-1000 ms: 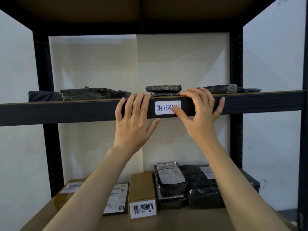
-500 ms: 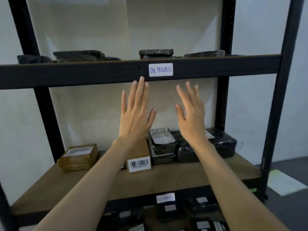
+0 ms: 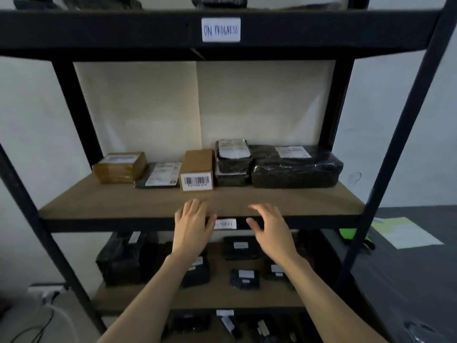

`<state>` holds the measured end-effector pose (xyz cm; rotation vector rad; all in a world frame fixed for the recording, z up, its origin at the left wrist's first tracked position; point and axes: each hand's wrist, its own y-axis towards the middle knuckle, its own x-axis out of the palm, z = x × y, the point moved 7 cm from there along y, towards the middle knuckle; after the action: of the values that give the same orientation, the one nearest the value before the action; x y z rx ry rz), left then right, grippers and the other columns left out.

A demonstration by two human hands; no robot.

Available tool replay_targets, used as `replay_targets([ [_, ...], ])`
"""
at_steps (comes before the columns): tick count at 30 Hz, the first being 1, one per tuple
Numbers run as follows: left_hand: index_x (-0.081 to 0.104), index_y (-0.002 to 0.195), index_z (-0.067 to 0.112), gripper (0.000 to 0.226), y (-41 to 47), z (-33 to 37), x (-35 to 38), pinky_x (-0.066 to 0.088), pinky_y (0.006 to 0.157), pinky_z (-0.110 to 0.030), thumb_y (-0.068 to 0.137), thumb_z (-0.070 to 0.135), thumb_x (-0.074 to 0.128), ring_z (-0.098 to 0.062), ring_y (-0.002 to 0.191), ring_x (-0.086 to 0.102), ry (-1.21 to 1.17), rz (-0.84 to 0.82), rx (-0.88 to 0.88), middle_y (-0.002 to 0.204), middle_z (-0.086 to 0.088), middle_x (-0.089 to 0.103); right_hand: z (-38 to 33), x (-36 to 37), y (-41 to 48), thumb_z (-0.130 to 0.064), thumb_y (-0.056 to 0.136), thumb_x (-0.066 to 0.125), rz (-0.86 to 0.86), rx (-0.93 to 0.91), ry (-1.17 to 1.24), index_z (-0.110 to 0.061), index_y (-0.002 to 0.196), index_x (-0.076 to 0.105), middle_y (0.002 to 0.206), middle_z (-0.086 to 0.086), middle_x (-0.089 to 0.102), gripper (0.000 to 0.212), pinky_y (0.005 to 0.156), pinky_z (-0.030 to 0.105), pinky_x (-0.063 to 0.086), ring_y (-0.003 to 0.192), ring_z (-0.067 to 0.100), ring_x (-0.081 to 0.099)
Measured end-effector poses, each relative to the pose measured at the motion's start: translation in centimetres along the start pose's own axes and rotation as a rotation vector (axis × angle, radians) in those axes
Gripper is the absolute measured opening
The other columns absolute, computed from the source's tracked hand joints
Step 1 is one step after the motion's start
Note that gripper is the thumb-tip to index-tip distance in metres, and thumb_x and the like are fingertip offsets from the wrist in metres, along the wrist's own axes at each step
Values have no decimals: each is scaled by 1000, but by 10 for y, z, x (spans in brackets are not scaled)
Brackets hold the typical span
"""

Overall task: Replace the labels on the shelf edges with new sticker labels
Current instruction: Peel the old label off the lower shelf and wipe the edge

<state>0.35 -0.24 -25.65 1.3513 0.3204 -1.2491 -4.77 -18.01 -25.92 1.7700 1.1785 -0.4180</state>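
The head camera faces the shelving rack (image 3: 385, 154) squarely, close, tilted slightly downward.

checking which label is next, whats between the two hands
In the head view, a small white label on the black shelf edge lies between the left hand and right hand; the left hand covers its left end.

two bare arms show in the head view. the left forearm (image 3: 148, 298) is uncovered as far as it can be seen, slim and smooth, narrowing to a thin wrist. the left hand (image 3: 191, 225) is bare, with long slender fingers. the right forearm (image 3: 329, 300) is uncovered too and of the same slim build. the right hand (image 3: 270, 227) is bare, its fingertips blurred. the nails are too soft to make out.
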Motion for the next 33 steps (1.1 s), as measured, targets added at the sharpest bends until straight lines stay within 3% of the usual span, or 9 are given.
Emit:
replay_targets([
  [2, 46, 133, 16, 43, -17, -6, 18, 27, 106, -37, 94, 33, 51, -20, 130, 35, 32, -52, -51, 136, -2, 45, 16, 19, -17, -29, 90, 59, -82, 60, 43, -25, 122, 53, 120, -5, 55, 33, 87, 22, 42, 113, 12, 49],
  [5, 38, 140, 19, 51, -22, -9, 32, 19, 112, -37, 92, 28, 55, -19, 137, 26, 73, -87, -13, 144, -2, 37, 25, 40, -26, -27, 87, 63, -115, 79, 81, -22, 120, 55, 115, -4, 57, 34, 89, 23, 43, 112, 13, 51],
  [9, 29, 146, 22, 62, -4, -21, 45, 8, 117, -38, 92, 36, 55, -20, 144, 13, 104, -178, 18, 152, 0, 29, 24, 54, -20, -23, 85, 66, -44, 105, 122, -16, 117, 57, 114, 0, 59, 34, 87, 32, 50, 107, 15, 55],
  [12, 25, 148, 26, 68, 4, -27, 58, 5, 116, -37, 90, 44, 55, -17, 144, 14, 117, -216, 77, 153, 3, 27, 24, 59, -14, -19, 84, 68, 61, 151, 152, -11, 112, 60, 111, 4, 61, 30, 81, 36, 54, 100, 16, 59],
  [19, 40, 142, 26, 66, 7, -41, 58, 21, 107, -33, 83, 43, 65, -16, 137, 33, 49, -84, 218, 147, 6, 40, 32, 89, -18, -22, 83, 69, 232, 424, 241, -8, 95, 67, 91, 4, 70, 19, 72, 26, 52, 82, 15, 65],
  [25, 42, 141, 24, 65, 8, -47, 59, 22, 105, -31, 83, 39, 67, -15, 135, 36, 21, -76, 261, 147, 7, 41, 43, 120, -28, -17, 83, 70, 370, 842, 827, -4, 93, 68, 86, 9, 69, 17, 66, 24, 53, 73, 12, 64],
  [33, 45, 139, 22, 63, 9, -48, 61, 22, 103, -30, 82, 37, 69, -16, 134, 38, 13, -44, 271, 145, 5, 43, 42, 124, -27, -11, 86, 65, 354, 912, 942, 0, 94, 66, 77, 5, 64, 14, 65, 24, 56, 68, 10, 61],
])
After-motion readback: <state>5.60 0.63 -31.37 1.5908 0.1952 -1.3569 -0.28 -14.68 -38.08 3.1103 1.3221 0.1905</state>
